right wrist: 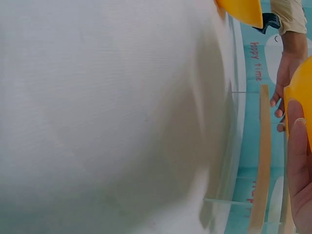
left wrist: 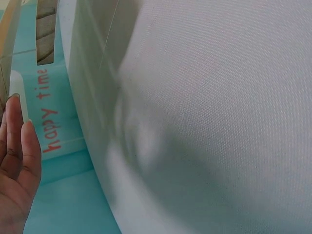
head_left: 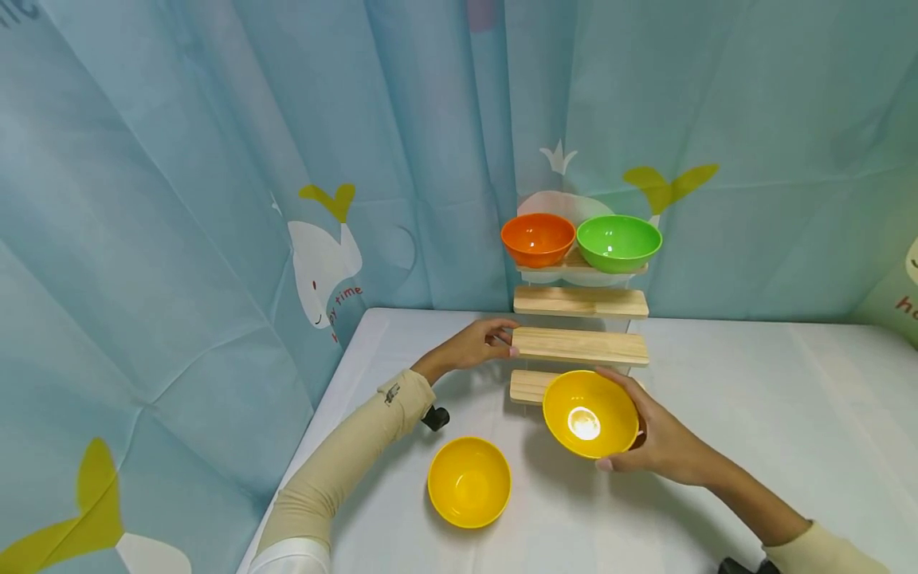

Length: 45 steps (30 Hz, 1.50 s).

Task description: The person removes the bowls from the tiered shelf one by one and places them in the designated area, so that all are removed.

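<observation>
A yellow bowl (head_left: 590,414) is tilted toward the head camera, in front of the lowest wooden board (head_left: 529,387) of a tiered display stand. My right hand (head_left: 663,434) grips its right side, thumb at the lower rim and fingers around the back; the right wrist view shows the thumb against the bowl (right wrist: 301,90). At the stand's left side, my left hand (head_left: 469,344) holds the end of the second-lowest board (head_left: 581,345) between thumb and fingers. Another yellow bowl (head_left: 469,482) sits upright on the white table, nearer the camera.
On the stand's top board (head_left: 574,265) an orange bowl (head_left: 538,241) and a green bowl (head_left: 619,243) stand side by side. Beneath them, another wooden board (head_left: 581,301) carries nothing. A blue printed curtain (head_left: 430,159) hangs behind the white table (head_left: 753,414).
</observation>
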Available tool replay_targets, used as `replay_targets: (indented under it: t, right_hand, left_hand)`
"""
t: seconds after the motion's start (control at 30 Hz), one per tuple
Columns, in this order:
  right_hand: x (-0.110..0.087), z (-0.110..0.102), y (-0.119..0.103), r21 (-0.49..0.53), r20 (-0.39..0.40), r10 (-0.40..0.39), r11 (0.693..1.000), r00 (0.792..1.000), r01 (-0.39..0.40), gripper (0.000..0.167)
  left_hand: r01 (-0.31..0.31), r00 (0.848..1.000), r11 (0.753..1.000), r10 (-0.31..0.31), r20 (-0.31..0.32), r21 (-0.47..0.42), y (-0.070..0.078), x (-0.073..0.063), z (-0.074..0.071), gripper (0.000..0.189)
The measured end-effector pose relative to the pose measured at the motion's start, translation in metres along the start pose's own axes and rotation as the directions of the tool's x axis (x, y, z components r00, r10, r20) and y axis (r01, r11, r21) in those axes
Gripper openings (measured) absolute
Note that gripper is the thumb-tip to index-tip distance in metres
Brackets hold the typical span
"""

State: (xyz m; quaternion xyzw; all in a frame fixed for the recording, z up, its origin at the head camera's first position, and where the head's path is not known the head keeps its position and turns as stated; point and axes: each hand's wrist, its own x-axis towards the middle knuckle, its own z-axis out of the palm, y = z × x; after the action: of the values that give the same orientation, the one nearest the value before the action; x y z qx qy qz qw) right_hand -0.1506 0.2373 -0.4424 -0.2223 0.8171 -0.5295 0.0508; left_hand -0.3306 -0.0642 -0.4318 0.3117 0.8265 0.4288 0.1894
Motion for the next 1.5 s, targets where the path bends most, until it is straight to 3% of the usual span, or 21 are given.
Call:
replay_targets:
  t: [0.33,0.73,1.07,1.5]
  right_hand:
    - [-0.01,0.004,0.001,0.007,0.02,-0.002,1.0,1.0,0.002,0.11]
    - [-0.021,0.012,0.004,0.04,0.075,0.049,0.998,0.996,-0.052,0.107]
    - [-0.022,0.023,0.01,0.11,0.159,0.036,0.992,0.987,-0.054,0.108]
    - [-0.02,0.038,0.015,0.039,0.218,0.074,0.996,0.973,-0.084,0.108]
  left_hand:
    - [0.002,1.0,1.0,-0.002,0.005,0.004,-0.002,0.0,0.001,0.056]
    - [-0.005,1.0,1.0,0.005,0.007,0.01,-0.002,0.0,0.0,0.056]
    - [-0.008,1.0,1.0,0.008,0.009,0.006,-0.004,0.001,0.0,0.056]
    - [0.006,1.0,1.0,-0.006,0.01,-0.006,-0.003,0.0,-0.001,0.055]
